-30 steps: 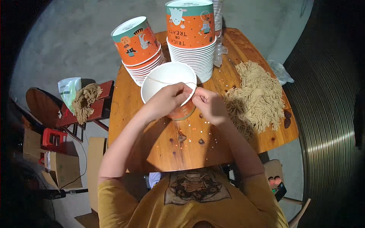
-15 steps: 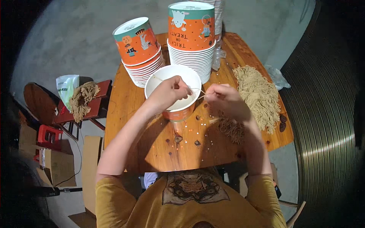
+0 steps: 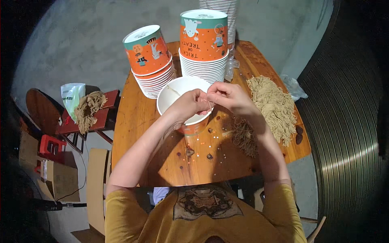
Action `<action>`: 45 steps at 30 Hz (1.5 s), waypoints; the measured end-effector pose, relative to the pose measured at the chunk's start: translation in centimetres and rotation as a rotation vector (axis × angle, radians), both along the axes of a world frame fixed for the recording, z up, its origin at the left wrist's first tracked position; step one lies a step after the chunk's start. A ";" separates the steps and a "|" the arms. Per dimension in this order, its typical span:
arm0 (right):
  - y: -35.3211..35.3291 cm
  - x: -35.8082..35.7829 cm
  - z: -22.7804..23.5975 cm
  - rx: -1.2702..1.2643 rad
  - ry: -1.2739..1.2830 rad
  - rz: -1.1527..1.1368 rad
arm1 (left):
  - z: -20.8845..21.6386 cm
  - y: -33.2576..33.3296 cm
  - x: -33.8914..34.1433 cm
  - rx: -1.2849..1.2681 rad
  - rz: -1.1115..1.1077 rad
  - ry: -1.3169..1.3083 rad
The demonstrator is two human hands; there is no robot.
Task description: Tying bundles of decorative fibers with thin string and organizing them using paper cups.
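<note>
A round paper bucket [image 3: 165, 97], white inside and orange outside, stands upright on the wooden table in front of me. A thin beige cord [image 3: 174, 90] shows against its inner wall at the far left. Over the near right rim, my left hand [image 3: 189, 106] is closed with the cord pinched in its fingers. Right beside it, my right hand [image 3: 231, 97] pinches the cord too, and the two sets of fingertips meet. A short bit of cord hangs by the fingers; the rest between them is hidden.
Behind the bucket stand two stacks of upturned orange buckets [image 3: 202, 40], [image 3: 146, 54]. To the right lie a heap of beige cords [image 3: 273, 109] and a small brown bundle [image 3: 245, 137]. Small pale beads [image 3: 202, 143] dot the wooden table [image 3: 170, 170]. A red bench [image 3: 106, 107] holds more cord.
My right hand has moved left to meet my left hand, and the cord stretched between them has drawn in. The whole view has shifted slightly.
</note>
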State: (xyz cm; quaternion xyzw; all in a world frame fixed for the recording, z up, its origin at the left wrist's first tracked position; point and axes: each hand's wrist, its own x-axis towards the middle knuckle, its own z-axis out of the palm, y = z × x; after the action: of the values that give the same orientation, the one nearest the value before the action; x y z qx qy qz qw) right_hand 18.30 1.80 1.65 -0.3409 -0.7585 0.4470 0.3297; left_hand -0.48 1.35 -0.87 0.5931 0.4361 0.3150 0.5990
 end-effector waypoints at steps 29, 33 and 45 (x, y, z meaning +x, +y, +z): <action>-2.8 0.1 -6.6 0.110 0.147 -0.286 | 0.8 -0.3 -0.1 -0.234 -0.050 -0.146; -3.0 0.5 -5.7 -0.277 0.324 -0.229 | 0.7 -0.3 -0.1 -0.214 -0.069 -0.119; -4.5 -1.4 -5.1 -0.059 0.273 -0.290 | 1.2 0.1 -0.2 -0.434 -0.031 -0.234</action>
State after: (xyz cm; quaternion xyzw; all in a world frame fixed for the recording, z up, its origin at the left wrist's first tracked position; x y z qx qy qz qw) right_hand 16.93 -2.68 -3.50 -0.3925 -0.6362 0.4590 0.4801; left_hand -0.67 1.45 0.33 0.4167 0.4121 0.2710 0.7636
